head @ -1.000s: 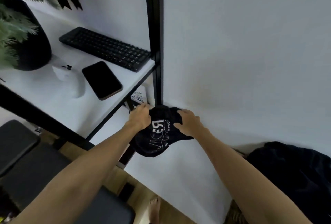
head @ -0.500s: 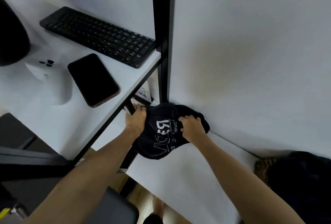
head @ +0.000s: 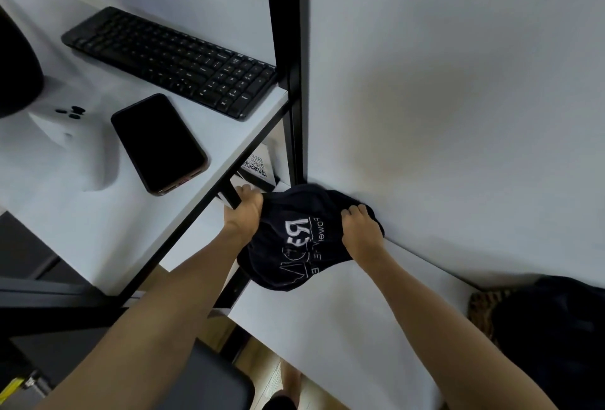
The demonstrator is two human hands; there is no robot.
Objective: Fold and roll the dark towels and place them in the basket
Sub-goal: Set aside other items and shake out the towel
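Dark cloth with white lettering, the towel (head: 296,239), lies bunched at the centre of the frame on the white table (head: 343,318), against the wall, with the left hand (head: 244,213) gripping its left edge and the right hand (head: 360,229) clenched on its right edge, the 2 hands apart. Judging by the crumpled heap, the fold has hardly begun, so the next move calls for spreading the towel flat on the table before any rolling. At the lower right a woven basket (head: 481,308) shows only a strip of its wall, with a dark mass, probably more towels, filling it.
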